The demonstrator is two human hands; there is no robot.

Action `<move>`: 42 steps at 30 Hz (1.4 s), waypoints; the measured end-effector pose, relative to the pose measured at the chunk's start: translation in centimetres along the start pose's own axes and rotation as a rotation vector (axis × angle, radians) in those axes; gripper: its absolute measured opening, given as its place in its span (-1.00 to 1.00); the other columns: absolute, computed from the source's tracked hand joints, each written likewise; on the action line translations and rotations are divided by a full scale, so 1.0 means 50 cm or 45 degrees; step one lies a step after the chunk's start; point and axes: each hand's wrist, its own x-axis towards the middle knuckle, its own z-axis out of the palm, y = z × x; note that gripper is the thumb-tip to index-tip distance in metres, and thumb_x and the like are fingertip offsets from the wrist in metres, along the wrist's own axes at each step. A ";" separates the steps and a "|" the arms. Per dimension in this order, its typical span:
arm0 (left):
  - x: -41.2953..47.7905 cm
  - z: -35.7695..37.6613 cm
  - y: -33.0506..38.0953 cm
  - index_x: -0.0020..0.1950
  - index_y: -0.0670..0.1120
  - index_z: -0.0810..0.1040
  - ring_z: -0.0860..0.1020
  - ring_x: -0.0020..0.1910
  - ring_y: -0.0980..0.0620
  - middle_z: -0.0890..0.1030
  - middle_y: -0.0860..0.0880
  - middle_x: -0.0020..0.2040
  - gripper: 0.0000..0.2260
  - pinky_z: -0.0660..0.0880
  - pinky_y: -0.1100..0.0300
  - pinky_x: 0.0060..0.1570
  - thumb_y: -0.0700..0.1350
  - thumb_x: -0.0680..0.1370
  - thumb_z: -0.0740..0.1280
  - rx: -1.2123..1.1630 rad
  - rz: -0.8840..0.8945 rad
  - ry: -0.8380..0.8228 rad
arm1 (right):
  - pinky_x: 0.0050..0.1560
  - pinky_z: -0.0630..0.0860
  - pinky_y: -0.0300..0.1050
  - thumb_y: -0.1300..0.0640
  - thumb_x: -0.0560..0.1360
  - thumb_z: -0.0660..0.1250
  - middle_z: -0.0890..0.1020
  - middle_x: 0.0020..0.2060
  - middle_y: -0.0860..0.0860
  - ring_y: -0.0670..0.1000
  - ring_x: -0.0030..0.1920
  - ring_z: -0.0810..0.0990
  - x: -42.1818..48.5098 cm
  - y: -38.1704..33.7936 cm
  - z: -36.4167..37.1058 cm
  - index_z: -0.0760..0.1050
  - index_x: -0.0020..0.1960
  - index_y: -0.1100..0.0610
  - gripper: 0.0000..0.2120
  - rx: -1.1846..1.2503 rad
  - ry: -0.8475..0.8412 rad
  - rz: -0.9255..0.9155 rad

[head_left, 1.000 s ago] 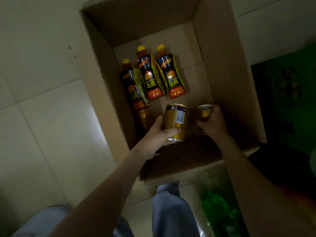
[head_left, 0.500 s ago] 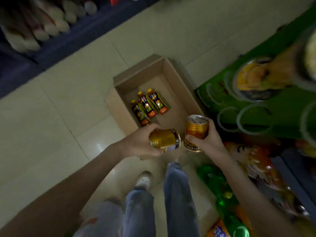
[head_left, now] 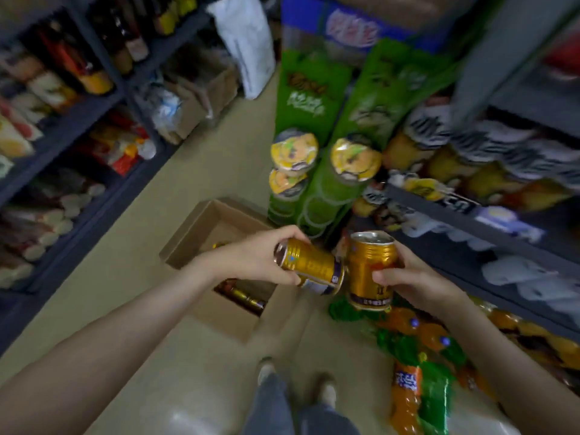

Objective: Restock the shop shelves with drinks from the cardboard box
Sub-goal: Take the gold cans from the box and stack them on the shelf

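Two drinks are held above the shop floor, near the viewer. The left hand [head_left: 251,262] wraps its fingers and thumb around a gold metal drink can tipped on its side [head_left: 309,266]. The right hand [head_left: 417,277] clasps a second gold can [head_left: 370,271] standing upright, thumb across its front. The cans are just beside each other, possibly touching. Below and to the left sits the open brown cardboard box [head_left: 229,318], with dark bottles [head_left: 243,298] lying inside. A dark grey shop shelf [head_left: 464,224] runs along the right. The cans look stiff and smooth, likely full and fairly heavy for their size. A grip around the mid-body seems safest, since the sides could slip and a drop might dent them.
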 end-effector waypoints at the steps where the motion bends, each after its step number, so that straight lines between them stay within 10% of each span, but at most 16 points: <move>1: 0.011 0.013 0.035 0.18 0.07 0.44 0.51 -0.16 0.17 0.56 0.05 -0.04 -0.53 0.46 0.25 -0.13 -0.05 0.32 0.49 0.078 0.021 -0.053 | 0.09 0.58 0.00 -0.04 0.01 0.67 0.62 0.15 0.10 0.14 0.16 0.59 -0.045 -0.004 -0.014 0.37 0.32 0.08 -0.05 0.015 0.017 -0.022; 8: 0.077 0.240 0.282 0.20 0.13 0.36 0.60 -0.11 0.02 0.58 -0.02 -0.01 -0.47 0.54 0.01 -0.08 0.03 0.32 0.52 0.158 0.160 -0.171 | -0.10 0.61 -0.07 -0.13 -0.08 0.68 0.69 0.01 0.05 0.09 0.01 0.66 -0.355 0.048 -0.108 0.42 0.24 0.07 -0.05 0.190 0.145 -0.205; 10: 0.095 0.329 0.337 0.14 0.20 0.36 0.62 -0.10 -0.15 0.56 -0.11 0.02 -0.48 0.57 -0.10 -0.07 0.11 0.28 0.52 0.001 0.106 -0.085 | -0.14 0.63 0.00 -0.13 -0.14 0.68 0.69 -0.01 0.09 0.13 -0.04 0.67 -0.438 0.076 -0.153 0.44 0.23 0.08 -0.01 0.315 0.254 -0.244; 15: 0.158 0.549 0.504 0.00 0.00 0.46 0.58 -0.12 0.14 0.58 -0.01 -0.03 -0.69 0.52 0.18 -0.05 0.08 0.41 0.48 -0.661 0.064 0.392 | -0.18 0.59 0.06 -0.13 -0.13 0.69 0.66 -0.07 0.16 0.22 -0.14 0.64 -0.600 0.115 -0.251 0.44 0.27 0.17 0.04 0.569 0.532 -0.357; 20: 0.170 0.660 0.647 0.30 0.01 0.45 0.60 0.12 0.01 0.63 0.01 0.14 -0.25 0.49 -0.05 0.21 0.45 0.28 0.32 -0.757 0.102 0.259 | -0.20 0.62 0.00 -0.12 -0.14 0.69 0.66 0.07 0.18 0.17 -0.02 0.68 -0.706 0.093 -0.306 0.41 0.29 0.18 0.08 0.711 0.655 -0.476; 28: 0.202 0.639 0.780 0.22 -0.08 0.44 0.63 -0.02 -0.02 0.64 -0.06 0.01 -0.57 0.57 0.12 -0.08 -0.08 0.38 0.41 -0.597 0.196 -0.381 | -0.22 0.66 0.01 -0.11 -0.14 0.68 0.71 -0.09 0.18 0.15 -0.14 0.71 -0.814 0.068 -0.358 0.43 0.16 0.17 -0.05 0.795 0.785 -0.620; 32: 0.226 0.643 0.859 0.24 -0.10 0.47 0.64 0.07 -0.06 0.66 -0.09 0.09 -0.41 0.54 -0.03 0.14 -0.02 0.27 0.56 -0.478 0.294 -0.297 | -0.48 0.55 -0.19 0.03 0.30 0.43 0.70 -0.32 0.08 0.03 -0.38 0.68 -0.870 0.017 -0.388 0.44 0.10 0.17 -0.57 0.684 0.896 -0.678; 42: 0.249 0.719 1.106 0.26 0.05 0.42 0.61 0.09 -0.04 0.62 -0.02 0.11 -0.32 0.50 -0.09 0.18 -0.01 0.21 0.62 -0.424 0.626 -0.045 | -0.03 0.62 0.06 0.08 0.36 0.50 0.64 0.13 0.07 0.11 0.09 0.65 -1.037 -0.100 -0.526 0.39 0.31 0.01 -0.43 0.179 1.006 -0.921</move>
